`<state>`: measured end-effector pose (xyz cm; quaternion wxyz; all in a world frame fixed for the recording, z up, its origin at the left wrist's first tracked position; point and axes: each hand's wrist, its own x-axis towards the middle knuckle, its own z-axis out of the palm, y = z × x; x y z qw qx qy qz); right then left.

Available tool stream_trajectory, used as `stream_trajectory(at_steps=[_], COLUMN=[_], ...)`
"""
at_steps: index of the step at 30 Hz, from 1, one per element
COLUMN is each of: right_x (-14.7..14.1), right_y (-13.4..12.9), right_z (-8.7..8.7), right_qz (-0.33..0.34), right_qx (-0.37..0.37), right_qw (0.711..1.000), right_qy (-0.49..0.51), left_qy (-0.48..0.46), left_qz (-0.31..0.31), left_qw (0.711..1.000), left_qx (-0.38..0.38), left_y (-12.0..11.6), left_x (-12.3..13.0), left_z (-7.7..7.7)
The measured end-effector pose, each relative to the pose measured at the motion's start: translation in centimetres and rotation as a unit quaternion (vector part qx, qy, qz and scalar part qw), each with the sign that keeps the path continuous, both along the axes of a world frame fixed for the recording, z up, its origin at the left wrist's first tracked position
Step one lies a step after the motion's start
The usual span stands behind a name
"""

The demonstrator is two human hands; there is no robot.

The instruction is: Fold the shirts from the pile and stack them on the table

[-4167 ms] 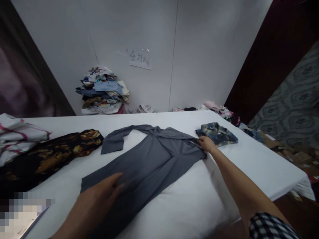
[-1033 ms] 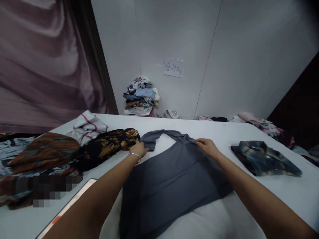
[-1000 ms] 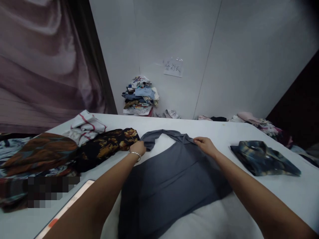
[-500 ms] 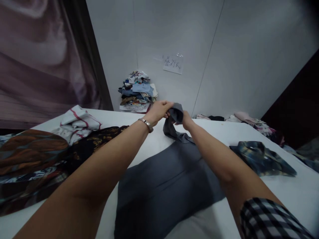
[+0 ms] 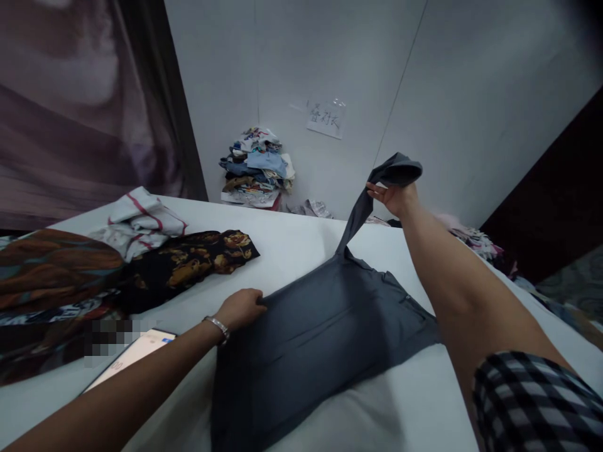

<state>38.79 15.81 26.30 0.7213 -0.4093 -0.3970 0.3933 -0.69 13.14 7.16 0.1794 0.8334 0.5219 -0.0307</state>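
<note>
A dark grey shirt (image 5: 311, 320) lies spread over the near part of the white table. One of its sleeves is lifted off the surface and runs twisted up to my right hand (image 5: 400, 196). That hand grips the sleeve near the cuff, whose round opening shows above the fingers. Lower down, my left hand (image 5: 242, 307) has its fingers curled at the shirt's far left edge, pinching the cloth there. A bracelet (image 5: 217, 328) circles my left wrist. The nearest end of the shirt runs out of the picture.
Loose patterned clothes (image 5: 188, 263) are heaped along the left of the white table (image 5: 282, 235). A phone (image 5: 136, 355) lies partly behind my left forearm. Against the wall rises a clothes pile (image 5: 259, 166), under a paper sign (image 5: 326, 119). More clothes (image 5: 475, 242) lie beyond the right edge.
My left hand has let go of the sleeve and come down to the shirt's left edge. My right hand has raised the sleeve up and to the right, drawing it out longer.
</note>
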Motion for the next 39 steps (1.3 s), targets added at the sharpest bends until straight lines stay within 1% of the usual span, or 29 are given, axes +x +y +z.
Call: stream_trajectory(at_steps=[2, 4, 7, 9, 11, 13, 15, 18, 21, 24, 26, 28, 30, 32, 33, 34, 35, 36, 37, 38, 39], right_x=[1.0, 2.2, 4.4, 6.0, 7.5, 8.5, 9.1, 9.3, 9.4, 9.6, 9.5, 8.8, 6.8, 3.3, 1.1, -1.4, -3.8, -6.1, -8.0, -9.4, -10.1], right_y=[-1.0, -2.3, -5.3, -7.9, -10.8, -13.8, -16.6, -20.0, -22.2, -23.2, -23.2, -22.5, -21.3, -19.6, -18.6, -17.5, -16.4, -15.3, -14.3, -13.3, -12.5], right_z=[0.5, 0.8, 0.9, 0.6, -0.1, -1.1, -2.3, -4.3, -5.8, -6.2, -5.6, -4.5, -3.2, -2.0, -1.6, -1.4, -1.4, -1.6, -2.0, -2.6, -3.3], right_qz=[-0.011, -0.034, -0.104, -0.158, -0.205, -0.234, -0.252, -0.278, -0.31, -0.322, -0.319, -0.297, -0.246, -0.159, -0.105, -0.04, 0.03, 0.089, 0.15, 0.194, 0.211], right_qx=[0.008, 0.016, 0.055, 0.073, 0.079, 0.097, 0.113, 0.12, 0.128, 0.124, 0.121, 0.121, 0.115, 0.09, 0.072, 0.049, 0.018, -0.005, -0.021, -0.026, -0.029], right_qw=[1.0, 0.999, 0.993, 0.984, 0.973, 0.962, 0.952, 0.938, 0.924, 0.922, 0.927, 0.941, 0.962, 0.98, 0.984, 0.982, 0.971, 0.95, 0.923, 0.9, 0.884], right_qy=[0.006, 0.014, 0.027, 0.042, 0.07, 0.104, 0.135, 0.17, 0.185, 0.175, 0.155, 0.108, 0.028, -0.073, -0.127, -0.178, -0.237, -0.3, -0.353, -0.389, -0.416], left_qy=[-0.005, -0.011, 0.006, 0.02, 0.024, 0.023, 0.025, 0.024, 0.008, -0.003, -0.017, -0.049, -0.103, -0.179, -0.228, -0.287, -0.35, -0.414, -0.473, -0.523, -0.558], left_qz=[-0.005, -0.016, -0.065, -0.112, -0.165, -0.214, -0.243, -0.243, -0.232, -0.23, -0.215, -0.186, -0.153, -0.107, -0.074, -0.032, 0.014, 0.059, 0.094, 0.121, 0.143], left_qw=[1.0, 0.999, 0.991, 0.982, 0.972, 0.963, 0.959, 0.965, 0.969, 0.971, 0.975, 0.981, 0.983, 0.976, 0.967, 0.948, 0.918, 0.875, 0.824, 0.775, 0.737], left_qx=[0.009, 0.046, 0.12, 0.154, 0.168, 0.164, 0.14, 0.098, 0.081, 0.069, 0.054, 0.029, -0.007, -0.056, -0.091, -0.135, -0.188, -0.244, -0.298, -0.335, -0.355], left_y=[0.0, -0.6, -2.5, -4.2, -6.0, -7.6, -8.9, -9.9, -10.3, -10.6, -10.6, -10.4, -10.0, -9.5, -9.2, -8.9, -8.7, -8.5, -8.3, -8.2, -8.1], left_x=[-0.3, -0.3, 0.1, 0.5, 0.9, 1.3, 1.5, 1.7, 1.5, 1.0, 0.8, 0.7, 1.0, 1.7, 2.1, 2.5, 2.8, 3.0, 3.1, 3.0, 2.6], left_z=[0.9, 1.5, 2.0, 1.9, 1.6, 1.0, 0.5, 0.1, 0.3, 1.0, 1.4, 1.8, 2.2, 2.8, 3.2, 3.6, 4.0, 4.3, 4.4, 4.3, 4.0])
